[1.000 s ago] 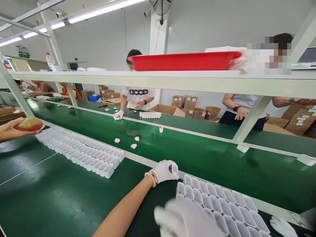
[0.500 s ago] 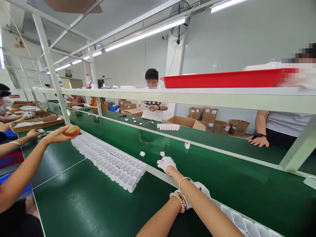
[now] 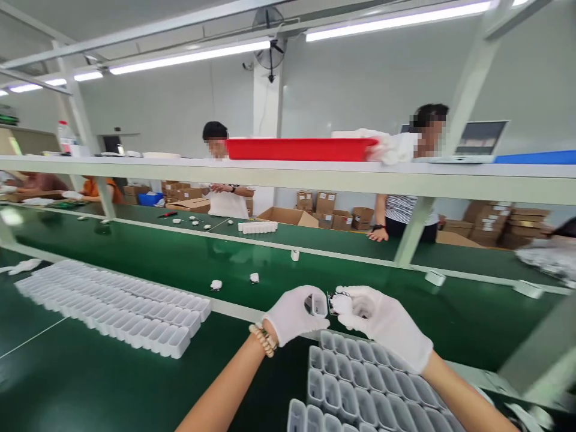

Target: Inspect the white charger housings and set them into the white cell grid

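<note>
My left hand (image 3: 297, 313), in a white glove with a beaded bracelet at the wrist, grips a small white open-ended plastic housing (image 3: 320, 305). Its opening faces right. Close beside it, my gloved right hand (image 3: 382, 318) pinches a small white piece with a dark, board-like edge (image 3: 341, 303). The piece and the housing are almost touching; a narrow gap seems to lie between them. Below both hands stand rows of white plastic housings (image 3: 346, 396), open side up. On the green belt ahead lie two small white pieces, one to the left (image 3: 216, 285) and another nearer (image 3: 254, 278).
Another block of white housings (image 3: 112, 306) stands left on the green table. Single housings (image 3: 294, 255) lie along the belt's far edge. A shelf (image 3: 288, 174) crosses above, carrying a red tray (image 3: 297, 149). Co-workers are across the belt, near cardboard boxes (image 3: 288, 216).
My view has turned right. My right hand has come back from the belt, where it was beside a small white piece, and now holds such a piece against the housing in my left hand.
</note>
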Demonstrator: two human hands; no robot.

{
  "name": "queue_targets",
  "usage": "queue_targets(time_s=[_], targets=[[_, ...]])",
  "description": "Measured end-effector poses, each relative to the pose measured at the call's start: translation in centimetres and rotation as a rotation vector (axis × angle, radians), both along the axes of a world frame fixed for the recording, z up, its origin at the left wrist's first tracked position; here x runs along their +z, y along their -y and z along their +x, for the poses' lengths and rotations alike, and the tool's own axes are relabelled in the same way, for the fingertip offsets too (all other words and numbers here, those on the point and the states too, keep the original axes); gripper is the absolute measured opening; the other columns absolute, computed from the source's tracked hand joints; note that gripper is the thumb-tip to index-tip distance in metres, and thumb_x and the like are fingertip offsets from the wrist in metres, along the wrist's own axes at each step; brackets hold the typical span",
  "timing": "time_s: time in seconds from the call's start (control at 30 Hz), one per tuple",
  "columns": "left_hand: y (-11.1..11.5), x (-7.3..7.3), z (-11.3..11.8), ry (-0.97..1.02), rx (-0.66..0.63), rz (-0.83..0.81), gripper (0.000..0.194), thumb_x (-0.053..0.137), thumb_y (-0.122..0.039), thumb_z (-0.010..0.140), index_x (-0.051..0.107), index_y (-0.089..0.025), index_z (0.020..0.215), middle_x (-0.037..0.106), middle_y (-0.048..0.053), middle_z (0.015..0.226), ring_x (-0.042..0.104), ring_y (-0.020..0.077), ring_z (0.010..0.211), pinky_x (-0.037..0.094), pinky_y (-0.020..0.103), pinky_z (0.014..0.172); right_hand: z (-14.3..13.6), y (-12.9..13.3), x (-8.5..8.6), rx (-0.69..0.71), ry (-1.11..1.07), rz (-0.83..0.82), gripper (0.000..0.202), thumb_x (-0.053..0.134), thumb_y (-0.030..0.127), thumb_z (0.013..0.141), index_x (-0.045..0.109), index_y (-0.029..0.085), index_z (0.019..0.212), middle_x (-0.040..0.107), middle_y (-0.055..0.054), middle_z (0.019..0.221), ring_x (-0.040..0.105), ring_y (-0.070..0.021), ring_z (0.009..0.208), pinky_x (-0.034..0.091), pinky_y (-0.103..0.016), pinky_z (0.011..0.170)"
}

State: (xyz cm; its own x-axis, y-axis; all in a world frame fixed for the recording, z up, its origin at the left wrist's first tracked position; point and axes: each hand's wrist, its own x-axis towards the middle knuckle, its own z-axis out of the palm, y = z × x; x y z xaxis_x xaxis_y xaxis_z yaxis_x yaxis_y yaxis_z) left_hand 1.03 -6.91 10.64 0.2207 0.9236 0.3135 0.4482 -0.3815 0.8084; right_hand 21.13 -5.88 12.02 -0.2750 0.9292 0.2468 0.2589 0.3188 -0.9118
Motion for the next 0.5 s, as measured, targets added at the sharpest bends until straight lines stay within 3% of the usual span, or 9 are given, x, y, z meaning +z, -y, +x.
queue_targets(time_s=[0.1, 0.2, 0.33, 0.5], targets=[[2.4, 1.4, 0.4, -0.118, -0.025, 0.114, 0.040, 0.083, -0.021, 0.067, 0.071, -0.023, 0.106, 0.073, 0.001, 0.103, 0.068, 0.0192, 0.092, 0.057, 0.034, 0.089, 2.6, 4.0, 0.2, -0.082, -0.009, -0.061, 0.053, 0.082, 0.043, 0.060, 0.073, 0.021, 0.108, 0.076, -0.005, 0.084, 0.070, -0.0260, 0.081, 0.058, -0.044, 0.083], [4.6, 2.5, 0.0, -0.232, -0.016, 0.239, 0.042, 0.082, -0.021, 0.069, 0.071, -0.026, 0.109, 0.073, 0.002, 0.107, 0.069, 0.0225, 0.100, 0.057, 0.038, 0.094, 2.6, 6.4, 0.1, -0.176, 0.078, -0.105, 0.059, 0.079, 0.045, 0.058, 0.076, 0.024, 0.113, 0.076, -0.005, 0.089, 0.069, -0.0299, 0.087, 0.055, -0.051, 0.090], [6.3, 3.1, 0.0, -0.322, 0.016, 0.374, 0.044, 0.079, -0.014, 0.071, 0.070, -0.026, 0.113, 0.073, 0.003, 0.107, 0.069, 0.0225, 0.100, 0.059, 0.039, 0.093, 1.9, 7.7, 0.8, -0.199, 0.163, -0.085, 0.058, 0.075, 0.045, 0.058, 0.078, 0.028, 0.114, 0.075, -0.004, 0.086, 0.067, -0.0315, 0.085, 0.052, -0.056, 0.091], [7.1, 3.4, 0.3, -0.393, 0.023, 0.446, 0.053, 0.080, -0.004, 0.066, 0.069, -0.024, 0.113, 0.073, 0.004, 0.107, 0.070, 0.0230, 0.098, 0.061, 0.039, 0.089, 1.3, 8.7, 1.9, -0.166, 0.138, -0.077, 0.055, 0.070, 0.048, 0.058, 0.079, 0.027, 0.108, 0.078, -0.006, 0.094, 0.068, -0.0317, 0.087, 0.054, -0.054, 0.091]])
